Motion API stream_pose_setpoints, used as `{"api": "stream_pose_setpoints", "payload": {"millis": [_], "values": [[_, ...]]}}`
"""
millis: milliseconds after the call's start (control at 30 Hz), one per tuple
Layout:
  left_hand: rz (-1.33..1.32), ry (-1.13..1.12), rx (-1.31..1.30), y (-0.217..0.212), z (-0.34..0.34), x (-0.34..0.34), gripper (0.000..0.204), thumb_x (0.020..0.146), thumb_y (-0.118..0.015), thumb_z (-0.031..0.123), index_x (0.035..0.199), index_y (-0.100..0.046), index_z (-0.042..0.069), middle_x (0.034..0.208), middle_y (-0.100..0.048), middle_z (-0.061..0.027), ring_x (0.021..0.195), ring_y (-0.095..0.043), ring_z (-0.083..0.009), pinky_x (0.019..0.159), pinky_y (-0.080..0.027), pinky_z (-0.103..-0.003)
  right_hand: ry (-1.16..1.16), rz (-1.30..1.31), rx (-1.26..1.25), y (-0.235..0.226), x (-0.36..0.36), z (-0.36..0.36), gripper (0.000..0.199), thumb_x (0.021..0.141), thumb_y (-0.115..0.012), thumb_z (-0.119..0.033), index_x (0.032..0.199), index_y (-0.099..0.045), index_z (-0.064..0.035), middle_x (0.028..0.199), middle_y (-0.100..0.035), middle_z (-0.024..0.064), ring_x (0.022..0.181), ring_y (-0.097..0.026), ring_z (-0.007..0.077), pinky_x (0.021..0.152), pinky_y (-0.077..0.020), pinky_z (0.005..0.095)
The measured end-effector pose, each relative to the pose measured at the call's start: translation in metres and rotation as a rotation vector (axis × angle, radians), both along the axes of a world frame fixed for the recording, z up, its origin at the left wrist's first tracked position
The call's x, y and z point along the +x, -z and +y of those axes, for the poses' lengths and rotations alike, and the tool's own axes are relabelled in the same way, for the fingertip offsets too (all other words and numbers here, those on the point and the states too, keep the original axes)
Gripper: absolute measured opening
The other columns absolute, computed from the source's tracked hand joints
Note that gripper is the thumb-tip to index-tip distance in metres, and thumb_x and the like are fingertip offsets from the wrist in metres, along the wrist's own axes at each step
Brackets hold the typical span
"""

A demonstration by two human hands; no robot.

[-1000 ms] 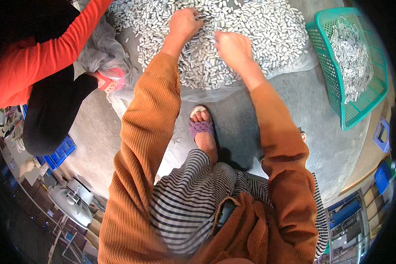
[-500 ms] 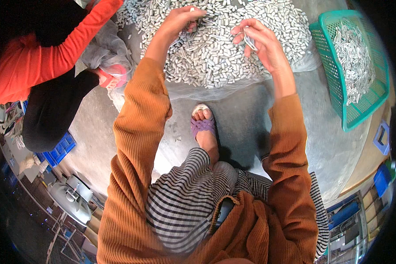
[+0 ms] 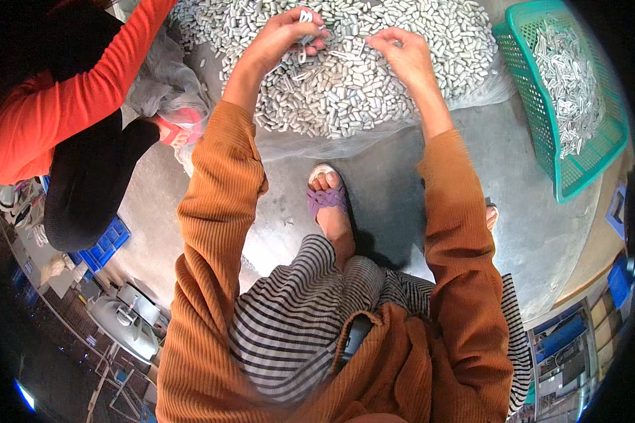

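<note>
A broad pile of small grey-white oblong pieces lies on a thin sheer cloth on the floor. Over the pile's near middle, my left hand is closed around a few slim white pieces, whose ends stick out between the fingers. To its right, my right hand has thumb and forefinger pinched together, palm down, low over the pile. A small pale piece shows at those fingertips; whether it is gripped or lies behind them is hard to make out.
At the right stands a green plastic basket holding many slim silvery-white pieces. A co-worker's red sleeve reaches toward the pile from the left. My sandalled foot rests before the cloth. A blue tray lies behind the co-worker.
My right hand has turned palm down, its spread fingers now pinched; the slim piece seen in it no longer shows there. My left hand has rolled, showing white pieces between its fingers.
</note>
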State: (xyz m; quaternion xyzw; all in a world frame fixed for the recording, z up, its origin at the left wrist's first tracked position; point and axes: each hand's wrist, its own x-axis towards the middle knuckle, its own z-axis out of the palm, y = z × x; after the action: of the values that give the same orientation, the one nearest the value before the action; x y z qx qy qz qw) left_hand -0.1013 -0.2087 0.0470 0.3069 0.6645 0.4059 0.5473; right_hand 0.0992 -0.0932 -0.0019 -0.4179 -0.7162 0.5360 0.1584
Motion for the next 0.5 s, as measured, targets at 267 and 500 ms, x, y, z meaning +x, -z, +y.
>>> {"api": "stream_pose_setpoints", "payload": {"millis": [267,500], "values": [[1.037,0.257,0.059,0.031,-0.009,0.033,0.030,0.072,-0.071,0.033,0.087,-0.067,0.008,0.076,-0.064,-0.0165,0.070,-0.061,-0.0335,0.067,-0.048,-0.039,-0.134,-0.393,0.313,-0.016,-0.026,-0.018,0.025,0.072,-0.071,-0.035,0.083,-0.069,-0.0126,0.080,-0.068,0.0101,0.079,-0.065,0.0286,0.069,-0.0504,0.0393],[0.528,0.217,0.134,-0.051,-0.013,0.040,0.018,0.078,-0.064,0.019,0.088,-0.061,0.004,0.073,-0.062,-0.0072,0.069,-0.059,-0.0126,0.066,-0.047,-0.027,0.063,0.468,-0.849,-0.020,0.003,-0.028,0.037,0.089,-0.054,-0.036,0.107,-0.060,-0.0042,0.098,-0.063,0.0109,0.088,-0.062,0.0186,0.070,-0.0532,0.0373]]}}
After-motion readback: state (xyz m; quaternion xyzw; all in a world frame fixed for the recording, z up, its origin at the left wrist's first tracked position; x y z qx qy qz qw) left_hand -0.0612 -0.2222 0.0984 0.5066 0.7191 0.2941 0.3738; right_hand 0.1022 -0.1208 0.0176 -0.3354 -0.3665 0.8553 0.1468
